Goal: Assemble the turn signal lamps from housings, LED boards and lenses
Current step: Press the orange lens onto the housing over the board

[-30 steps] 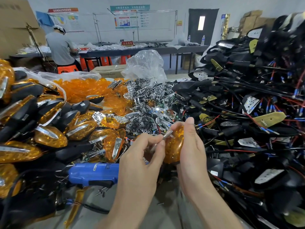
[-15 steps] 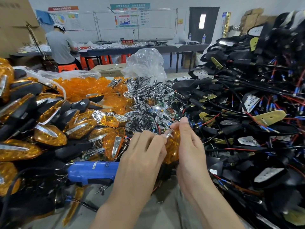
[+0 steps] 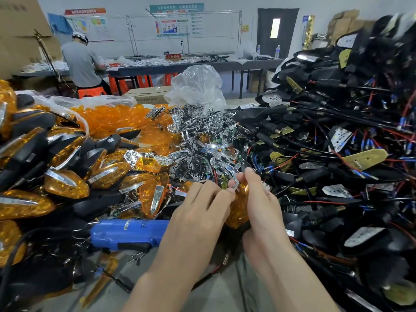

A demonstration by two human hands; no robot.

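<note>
An amber lens (image 3: 239,208) is held upright just before the heaped chrome reflectors (image 3: 198,140), wrapped in the curled fingers of the right grip (image 3: 263,206), apparently so that a chrome strip (image 3: 235,185), pinched by the left grip (image 3: 198,212), can be seated in it.

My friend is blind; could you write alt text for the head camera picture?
A left hand and right hand hold an amber lens between them, the left pinching a chrome strip at its top. Around them lie piles: finished lamps left, chrome reflectors centre, black wired housings right, and a blue tool.
</note>
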